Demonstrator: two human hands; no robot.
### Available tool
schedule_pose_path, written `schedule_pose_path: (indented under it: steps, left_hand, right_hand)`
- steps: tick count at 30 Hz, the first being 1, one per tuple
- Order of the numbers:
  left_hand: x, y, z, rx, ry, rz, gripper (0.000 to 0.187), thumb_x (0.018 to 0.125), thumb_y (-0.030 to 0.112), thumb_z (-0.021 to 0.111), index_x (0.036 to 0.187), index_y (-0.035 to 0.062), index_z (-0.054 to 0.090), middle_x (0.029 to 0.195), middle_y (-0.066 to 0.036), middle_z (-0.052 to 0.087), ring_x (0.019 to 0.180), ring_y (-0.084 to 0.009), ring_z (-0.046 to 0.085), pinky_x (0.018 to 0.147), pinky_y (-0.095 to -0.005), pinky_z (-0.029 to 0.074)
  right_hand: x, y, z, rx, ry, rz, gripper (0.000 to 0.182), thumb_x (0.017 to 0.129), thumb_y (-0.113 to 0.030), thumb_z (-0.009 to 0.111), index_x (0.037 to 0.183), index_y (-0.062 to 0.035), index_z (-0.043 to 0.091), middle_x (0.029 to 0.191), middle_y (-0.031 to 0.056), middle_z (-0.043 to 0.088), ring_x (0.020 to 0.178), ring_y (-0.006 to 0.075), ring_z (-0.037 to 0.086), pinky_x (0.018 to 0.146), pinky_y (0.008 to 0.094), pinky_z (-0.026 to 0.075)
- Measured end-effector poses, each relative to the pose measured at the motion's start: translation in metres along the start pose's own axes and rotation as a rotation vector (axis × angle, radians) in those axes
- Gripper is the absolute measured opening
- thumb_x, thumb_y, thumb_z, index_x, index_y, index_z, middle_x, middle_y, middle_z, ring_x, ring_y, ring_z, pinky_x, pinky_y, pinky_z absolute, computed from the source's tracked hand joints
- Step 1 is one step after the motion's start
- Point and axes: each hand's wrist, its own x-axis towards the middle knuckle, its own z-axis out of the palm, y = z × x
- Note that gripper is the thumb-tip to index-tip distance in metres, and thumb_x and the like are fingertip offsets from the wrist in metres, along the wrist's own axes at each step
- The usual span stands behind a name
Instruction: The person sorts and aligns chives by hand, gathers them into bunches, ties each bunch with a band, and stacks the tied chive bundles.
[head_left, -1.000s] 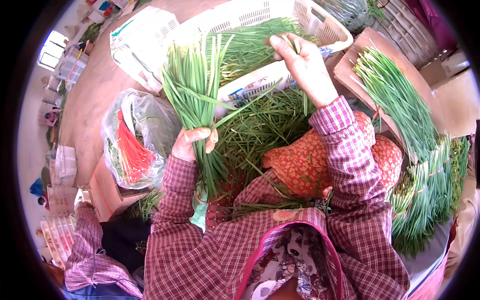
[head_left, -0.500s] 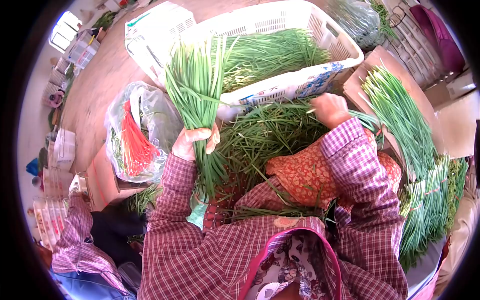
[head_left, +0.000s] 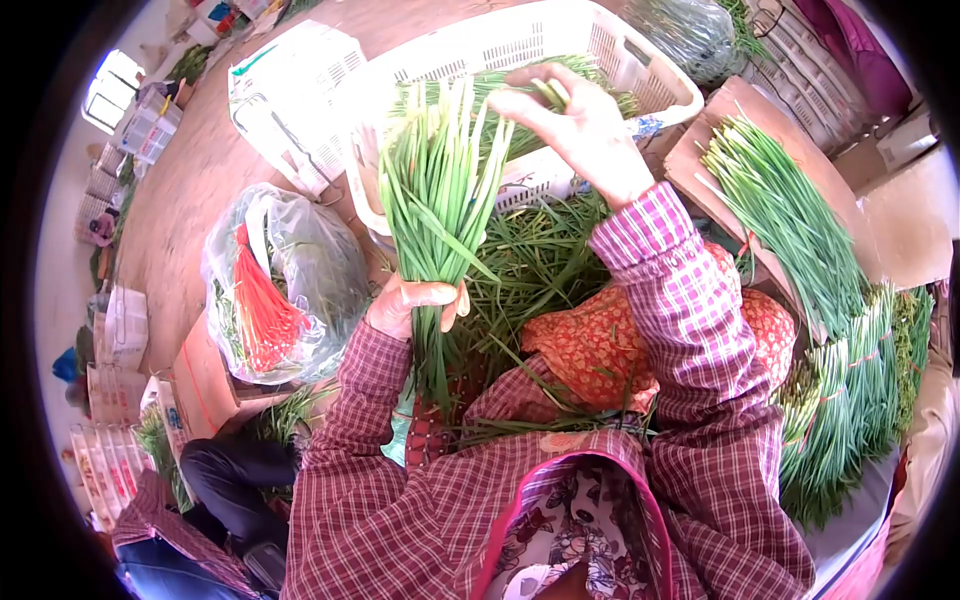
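My left hand [head_left: 418,305] is wrapped round the lower part of an upright bunch of garlic chives [head_left: 435,190], pale stalk ends up and leaf tips hanging below. Up beside the top of that bunch, my right hand [head_left: 580,125] is closed, with a few pale green chive ends showing between its fingers; the rest of them is hidden. Behind both hands stands a white plastic basket [head_left: 520,185] with more chives laid inside. Loose chive leaves [head_left: 545,245] are heaped below my right hand, next to an orange flowered cloth [head_left: 600,345].
At left sits a clear plastic bag [head_left: 330,270] with red ties [head_left: 265,310]. On the right, chives [head_left: 790,200] lie on cardboard [head_left: 690,160], and tied bunches [head_left: 840,400] are stacked nearer. Another person's dark-trousered leg [head_left: 235,490] shows at lower left. A white crate [head_left: 300,95] stands behind.
My right hand has moved up and left, from over the loose leaves to beside the bunch's top. The left hand with its bunch sits slightly lower and further right.
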Motion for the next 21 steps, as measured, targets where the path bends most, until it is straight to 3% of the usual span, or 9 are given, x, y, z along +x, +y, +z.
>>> schedule_pose_path:
  steps: [2,4,8,9,13,16,18,19,21]
  left_hand:
    - [0.000,0.001,0.000,0.070,-0.023,-0.039,0.041,0.071,0.017,0.068,0.104,-0.0056,0.057,0.070,-0.016,0.064,0.048,-0.0189,0.058,0.046,-0.0281,0.047]
    - [-0.002,-0.001,0.000,0.063,-0.026,-0.035,0.042,0.072,0.017,0.068,0.105,-0.0055,0.057,0.071,-0.017,0.064,0.047,-0.0187,0.058,0.044,-0.0278,0.046]
    - [-0.001,-0.004,-0.009,0.028,-0.042,-0.040,0.042,0.074,0.019,0.066,0.107,-0.0053,0.056,0.072,-0.017,0.065,0.045,-0.0191,0.057,0.043,-0.0281,0.046]
    - [-0.003,0.000,0.003,0.083,0.080,-0.019,0.034,0.070,0.027,0.066,0.078,-0.0050,0.063,0.064,-0.012,0.062,0.042,-0.0172,0.053,0.040,-0.0269,0.043]
    - [0.000,0.000,0.000,0.114,0.085,0.014,0.033,0.071,0.028,0.066,0.077,-0.0039,0.063,0.064,-0.012,0.062,0.042,-0.0170,0.053,0.039,-0.0271,0.042]
    - [0.000,-0.004,0.002,0.102,0.103,0.004,0.030,0.070,0.027,0.066,0.075,-0.0028,0.063,0.063,-0.012,0.062,0.041,-0.0174,0.053,0.038,-0.0274,0.041]
    - [-0.002,-0.003,-0.003,0.109,0.062,-0.015,0.030,0.070,0.027,0.067,0.075,-0.0027,0.062,0.062,-0.012,0.062,0.041,-0.0176,0.053,0.037,-0.0275,0.041]
    - [-0.003,-0.003,-0.005,0.116,0.021,-0.032,0.030,0.070,0.026,0.067,0.074,-0.0026,0.062,0.061,-0.012,0.061,0.041,-0.0179,0.053,0.037,-0.0275,0.041]
    - [-0.006,-0.004,-0.006,0.119,0.030,-0.050,0.030,0.070,0.026,0.067,0.074,-0.0028,0.062,0.061,-0.012,0.061,0.040,-0.0181,0.052,0.036,-0.0276,0.040]
  right_hand:
    - [0.006,0.002,0.001,0.002,-0.061,0.046,0.050,0.081,-0.045,0.069,0.103,-0.0006,0.067,0.094,0.0171,0.069,0.085,0.0217,0.066,0.080,0.0334,0.052]
    - [0.009,0.003,-0.001,0.137,-0.385,0.236,0.041,0.080,-0.041,0.073,0.096,-0.0030,0.069,0.089,0.0135,0.069,0.081,0.0182,0.064,0.079,0.0328,0.052]
    - [0.001,0.014,0.006,0.325,-0.305,0.267,0.026,0.081,-0.030,0.071,0.086,-0.0048,0.068,0.079,0.0049,0.066,0.081,0.0122,0.061,0.078,0.0288,0.048]
    - [0.001,0.017,0.005,0.262,-0.310,0.286,0.022,0.083,-0.027,0.068,0.088,-0.0054,0.068,0.078,0.0033,0.065,0.078,0.0113,0.061,0.078,0.0280,0.047]
    - [-0.004,0.023,0.004,0.350,-0.276,0.310,0.020,0.086,-0.024,0.063,0.090,-0.0049,0.067,0.079,0.0026,0.064,0.074,0.0109,0.059,0.074,0.0270,0.047]
    - [-0.005,0.010,-0.009,0.540,-0.191,0.572,0.019,0.089,-0.021,0.060,0.093,-0.0038,0.066,0.080,0.0028,0.065,0.073,0.0101,0.057,0.072,0.0268,0.047]
    - [-0.002,0.015,-0.017,0.437,0.040,0.522,0.019,0.091,-0.020,0.058,0.094,-0.0028,0.064,0.081,0.0031,0.066,0.070,0.0102,0.057,0.069,0.0278,0.047]
    - [0.000,0.023,-0.016,0.384,0.117,0.329,0.026,0.089,-0.028,0.063,0.096,-0.0032,0.067,0.081,0.0039,0.066,0.072,0.0128,0.059,0.070,0.0290,0.048]
    - [0.006,0.027,-0.021,0.245,0.005,0.191,0.030,0.088,-0.032,0.065,0.097,-0.0036,0.068,0.081,0.0040,0.066,0.073,0.0135,0.059,0.072,0.0291,0.048]
